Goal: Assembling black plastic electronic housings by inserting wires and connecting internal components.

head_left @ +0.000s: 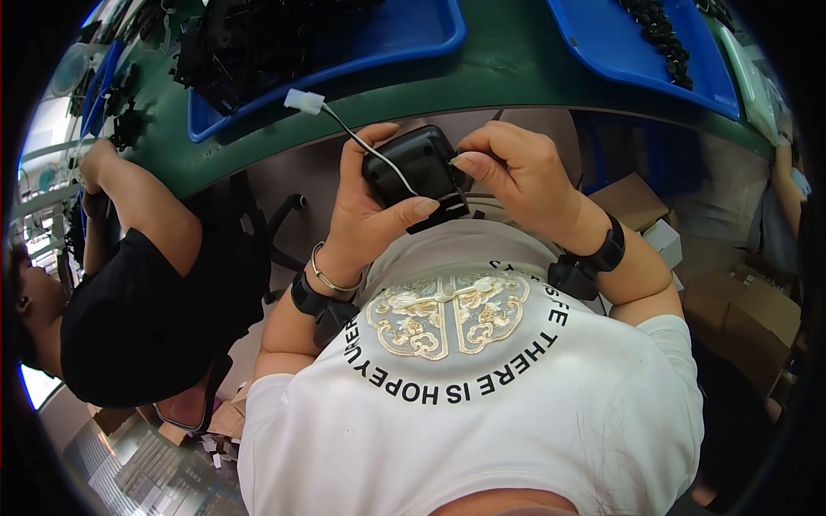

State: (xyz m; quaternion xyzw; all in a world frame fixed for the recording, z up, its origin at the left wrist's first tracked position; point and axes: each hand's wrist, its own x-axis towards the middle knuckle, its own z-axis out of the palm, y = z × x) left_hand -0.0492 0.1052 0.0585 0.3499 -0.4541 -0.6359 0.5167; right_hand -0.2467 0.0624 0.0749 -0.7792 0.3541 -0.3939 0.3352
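My left hand (366, 193) is closed around a black plastic housing (417, 163) with rounded corners, thumb along its near edge and fingers behind it. A thin pale cable (361, 142) runs across the housing's face and ends in a white plug connector (305, 101), which hangs free beyond my left fingers. At the housing's right edge, my right hand (525, 176) pinches with thumb and forefinger. What lies between those fingertips is too small and dark to make out. The housing is held in front of my body, just off the table's edge.
A blue tray (379, 73) heaped with black parts stands on the green table (508, 69). Another blue tray (602, 64) holds a row of small black pieces. A co-worker in a black shirt (129, 318) sits at my left. Cardboard boxes (740, 314) stand at the right.
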